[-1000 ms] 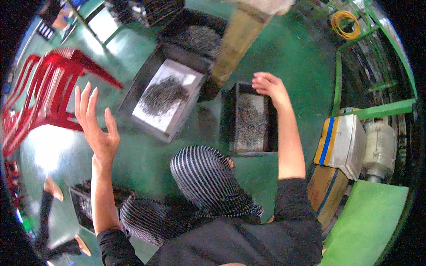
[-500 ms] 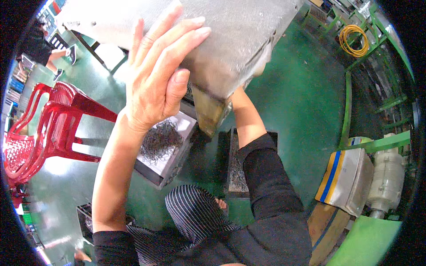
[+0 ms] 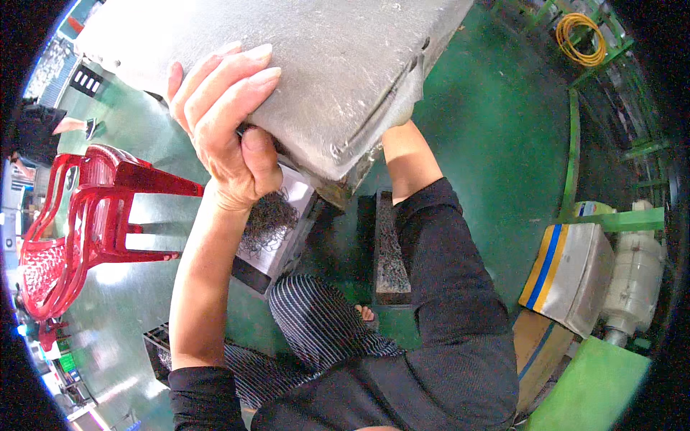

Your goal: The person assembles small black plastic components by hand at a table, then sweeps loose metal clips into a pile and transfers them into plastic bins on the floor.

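Note:
A large, worn grey-covered worktop fills the upper middle, with scuffs and frayed seams along its right edge. My left hand grips its near left edge, fingers bent over the top and thumb at the rim. On the right, my right forearm reaches up under the worktop's right edge, which hides the hand and whatever it touches. Below the near corner, a tray with a white lining holds a tangled heap of thin dark pieces.
A long dark box of small bits stands on the green floor. To the left is a red plastic chair, with another person beyond. At right are a striped bundle, green frames and a coiled yellow hose.
My left hand has come down from a raised, spread pose onto the worktop's edge, and its fingers have bent. My right hand is hidden in both frames.

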Action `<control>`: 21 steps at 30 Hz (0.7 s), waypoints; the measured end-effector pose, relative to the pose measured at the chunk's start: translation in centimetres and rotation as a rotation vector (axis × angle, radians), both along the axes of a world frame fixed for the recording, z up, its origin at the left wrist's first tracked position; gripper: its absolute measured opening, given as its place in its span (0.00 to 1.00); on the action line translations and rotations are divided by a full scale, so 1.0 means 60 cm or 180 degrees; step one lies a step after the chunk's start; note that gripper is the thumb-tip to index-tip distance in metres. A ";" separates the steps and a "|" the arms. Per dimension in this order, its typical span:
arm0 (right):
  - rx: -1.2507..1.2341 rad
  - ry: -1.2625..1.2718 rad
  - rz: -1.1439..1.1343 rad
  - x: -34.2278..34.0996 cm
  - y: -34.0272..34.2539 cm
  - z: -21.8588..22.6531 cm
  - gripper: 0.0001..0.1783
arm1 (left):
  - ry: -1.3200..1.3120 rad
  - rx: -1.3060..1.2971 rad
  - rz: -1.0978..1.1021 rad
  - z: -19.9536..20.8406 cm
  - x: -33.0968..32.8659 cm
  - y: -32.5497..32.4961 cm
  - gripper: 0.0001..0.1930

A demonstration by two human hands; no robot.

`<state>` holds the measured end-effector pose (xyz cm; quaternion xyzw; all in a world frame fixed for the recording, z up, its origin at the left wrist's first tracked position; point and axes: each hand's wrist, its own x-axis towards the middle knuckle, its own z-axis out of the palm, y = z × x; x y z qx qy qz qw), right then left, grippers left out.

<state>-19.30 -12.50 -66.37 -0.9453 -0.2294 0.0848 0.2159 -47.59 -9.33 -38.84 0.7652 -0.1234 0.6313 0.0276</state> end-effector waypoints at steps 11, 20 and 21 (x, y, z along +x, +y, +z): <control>0.0454 0.0603 -0.0421 -0.012 -0.202 0.184 0.21 | 0.0295 -0.0071 0.0188 0.016 -0.019 -0.019 0.13; 0.2331 0.3463 -0.1833 -0.263 -0.557 0.157 0.13 | 0.0694 -0.0288 0.0044 0.045 -0.072 -0.038 0.14; 0.2396 0.3303 -0.1944 -0.288 -0.583 0.154 0.12 | 0.0767 -0.0387 -0.0076 0.053 -0.082 -0.040 0.14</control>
